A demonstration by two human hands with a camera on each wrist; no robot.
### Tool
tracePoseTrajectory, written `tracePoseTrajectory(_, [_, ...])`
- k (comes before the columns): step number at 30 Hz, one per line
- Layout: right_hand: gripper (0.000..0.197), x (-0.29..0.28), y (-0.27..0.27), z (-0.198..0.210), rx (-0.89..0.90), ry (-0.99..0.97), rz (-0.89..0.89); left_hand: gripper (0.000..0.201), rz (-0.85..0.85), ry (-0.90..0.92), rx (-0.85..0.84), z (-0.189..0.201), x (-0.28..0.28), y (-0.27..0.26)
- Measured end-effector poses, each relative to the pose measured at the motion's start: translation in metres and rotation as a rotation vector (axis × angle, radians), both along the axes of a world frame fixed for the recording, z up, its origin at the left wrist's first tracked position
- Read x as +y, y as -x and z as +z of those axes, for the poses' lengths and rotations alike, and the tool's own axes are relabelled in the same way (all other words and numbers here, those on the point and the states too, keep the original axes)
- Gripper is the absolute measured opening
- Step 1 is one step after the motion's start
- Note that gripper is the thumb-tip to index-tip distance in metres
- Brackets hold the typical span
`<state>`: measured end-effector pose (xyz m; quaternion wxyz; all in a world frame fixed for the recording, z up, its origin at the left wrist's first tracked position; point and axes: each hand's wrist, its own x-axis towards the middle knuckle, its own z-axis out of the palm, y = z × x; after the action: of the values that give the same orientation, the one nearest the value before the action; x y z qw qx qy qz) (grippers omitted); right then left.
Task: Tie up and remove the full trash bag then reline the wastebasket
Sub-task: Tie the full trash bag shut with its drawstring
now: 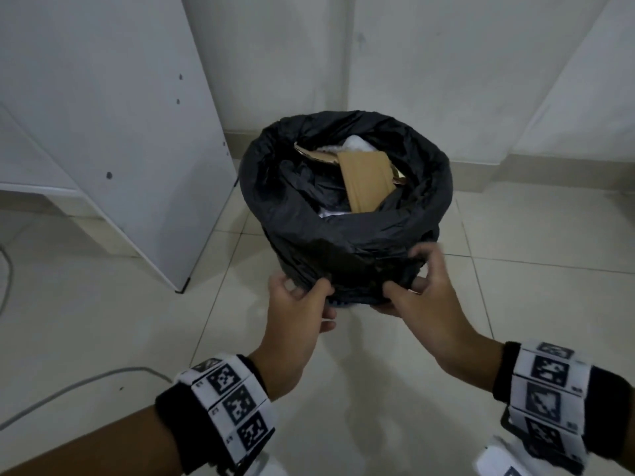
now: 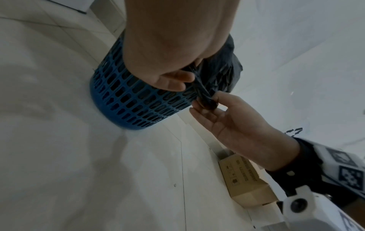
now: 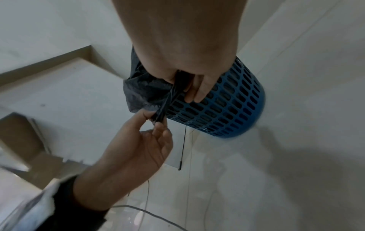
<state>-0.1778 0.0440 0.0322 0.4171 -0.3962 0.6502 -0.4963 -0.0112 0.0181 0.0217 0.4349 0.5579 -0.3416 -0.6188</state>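
Note:
A black trash bag lines a blue perforated wastebasket on the tiled floor, its edge folded down over the rim. Brown cardboard and white paper fill the bag. My left hand and right hand are both at the near side of the rim, close together. Each pinches the bag's turned-down edge. In the wrist views a twisted black strand of the bag runs between the two hands, and the same strand is pinched by the left hand's fingers. The basket stands upright.
A white cabinet panel stands to the left of the basket, the wall right behind it. A grey cable lies on the floor at the near left. A cardboard box sits by the skirting to the right.

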Motion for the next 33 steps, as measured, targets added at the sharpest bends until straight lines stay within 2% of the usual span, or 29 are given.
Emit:
tracePoseTrajectory(2, [0.014, 0.004, 0.002, 0.000, 0.232, -0.037, 0.117, 0.049, 0.021, 0.125, -0.090, -0.001, 0.005, 0.000])
tracePoseTrajectory(4, [0.008, 0.007, 0.004, 0.000, 0.308, -0.078, 0.201, 0.057, 0.030, 0.260, -0.170, -0.005, 0.010, -0.003])
tracePoseTrajectory(7, [0.023, 0.006, 0.010, 0.001, 0.448, -0.102, 0.308, 0.063, 0.046, 0.349, -0.252, -0.008, 0.010, -0.011])
tracePoseTrajectory(9, [0.026, 0.005, 0.017, 0.003, 0.574, -0.061, 0.373, 0.051, -0.007, 0.385, -0.362, -0.009, 0.006, -0.020])
tracePoseTrajectory(11, [0.027, 0.004, 0.025, 0.009, 0.788, 0.047, 0.448, 0.023, -0.216, 0.461, -0.559, -0.007, 0.002, -0.030])
tracePoseTrajectory(13, [0.030, 0.000, 0.034, 0.016, 1.139, 0.219, 0.532, 0.005, -0.484, 0.508, -0.768, 0.005, -0.002, -0.039])
tracePoseTrajectory(14, [0.031, -0.004, 0.038, 0.022, 1.289, 0.288, 0.552, 0.015, -0.631, 0.574, -0.964, 0.014, -0.006, -0.043])
tracePoseTrajectory(16, [0.029, -0.012, 0.047, 0.034, 1.421, 0.326, 0.538, 0.042, -0.866, 0.741, -1.439, 0.037, -0.017, -0.050])
tracePoseTrajectory(17, [0.025, -0.016, 0.052, 0.040, 1.441, 0.317, 0.515, 0.047, -0.913, 0.787, -1.548, 0.052, -0.023, -0.052])
tracePoseTrajectory(18, [0.021, -0.020, 0.057, 0.048, 1.455, 0.301, 0.480, 0.046, -0.944, 0.795, -1.553, 0.067, -0.030, -0.054])
tracePoseTrajectory(22, [0.022, -0.032, 0.077, 0.082, 1.509, 0.240, 0.352, 0.022, -0.962, 0.743, -1.286, 0.115, -0.056, -0.065])
tracePoseTrajectory(24, [0.025, -0.037, 0.085, 0.094, 1.553, 0.232, 0.334, 0.012, -0.938, 0.752, -1.282, 0.129, -0.065, -0.069])
tracePoseTrajectory(26, [0.027, -0.043, 0.086, 0.100, 1.558, 0.135, 0.357, 0.009, -0.946, 0.716, -1.271, 0.134, -0.073, -0.068])
tracePoseTrajectory(28, [0.028, -0.052, 0.086, 0.110, 1.490, -0.094, 0.446, 0.008, -0.991, 0.597, -1.248, 0.135, -0.085, -0.066])
tracePoseTrajectory(30, [0.028, -0.065, 0.089, 0.125, 1.397, -0.406, 0.590, 0.010, -1.067, 0.387, -1.284, 0.134, -0.099, -0.066])
tracePoseTrajectory(32, [0.035, -0.077, 0.094, 0.143, 1.330, -0.719, 0.690, 0.024, -1.107, 0.215, -1.375, 0.138, -0.114, -0.066])
tracePoseTrajectory(33, [0.042, -0.082, 0.099, 0.150, 1.302, -0.812, 0.710, 0.028, -1.102, 0.164, -1.431, 0.142, -0.121, -0.066])
